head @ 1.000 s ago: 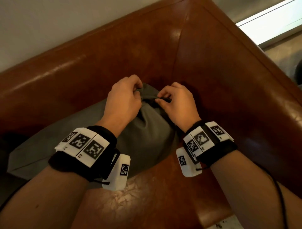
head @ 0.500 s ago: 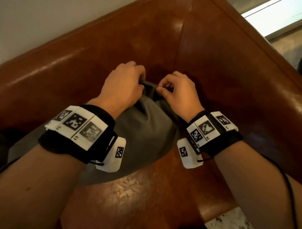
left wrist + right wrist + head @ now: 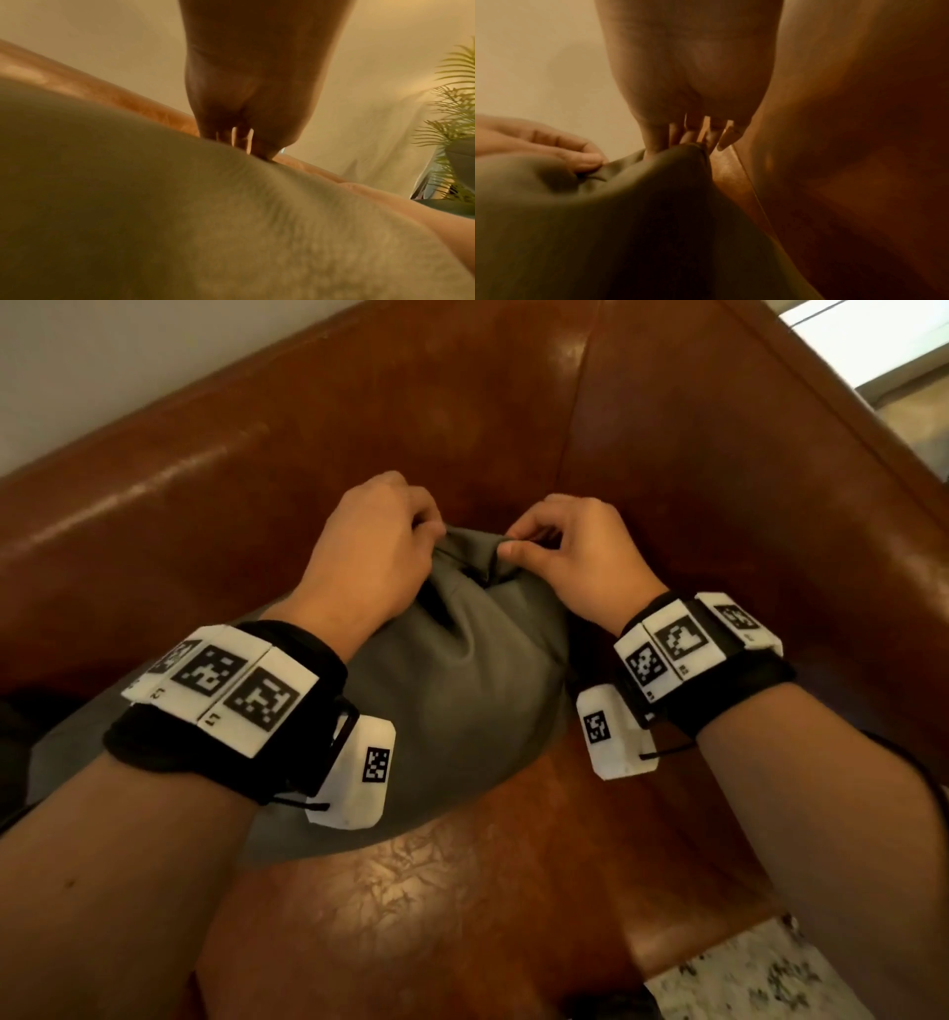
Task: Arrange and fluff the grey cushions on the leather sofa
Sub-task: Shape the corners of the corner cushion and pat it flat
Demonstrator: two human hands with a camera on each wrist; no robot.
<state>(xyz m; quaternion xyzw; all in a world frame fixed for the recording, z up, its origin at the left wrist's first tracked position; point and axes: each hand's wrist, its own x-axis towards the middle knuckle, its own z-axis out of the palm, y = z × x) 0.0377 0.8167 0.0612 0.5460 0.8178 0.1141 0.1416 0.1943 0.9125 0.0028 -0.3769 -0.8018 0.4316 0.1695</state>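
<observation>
A grey cushion (image 3: 462,690) lies in the corner of the brown leather sofa (image 3: 411,428), its far corner bunched up between both hands. My left hand (image 3: 380,541) grips the fabric on the left of that corner with curled fingers. My right hand (image 3: 560,546) pinches the same corner from the right between thumb and fingertips. In the left wrist view the cushion (image 3: 180,223) fills the lower frame under my left hand (image 3: 246,142). In the right wrist view the right hand (image 3: 690,134) holds the creased corner of the cushion (image 3: 628,213), with the left hand's fingers (image 3: 577,154) beside it.
The sofa's armrest (image 3: 770,557) rises on the right and its backrest runs behind the cushion. A bare stretch of seat leather (image 3: 411,891) lies in front. Speckled floor (image 3: 760,978) shows at the lower right. A potted plant (image 3: 457,132) stands past the sofa's end.
Both hands have lifted and pulled the cushion's far corner up and toward the sofa corner; the fabric is more bunched between them, and the hands have drawn slightly apart.
</observation>
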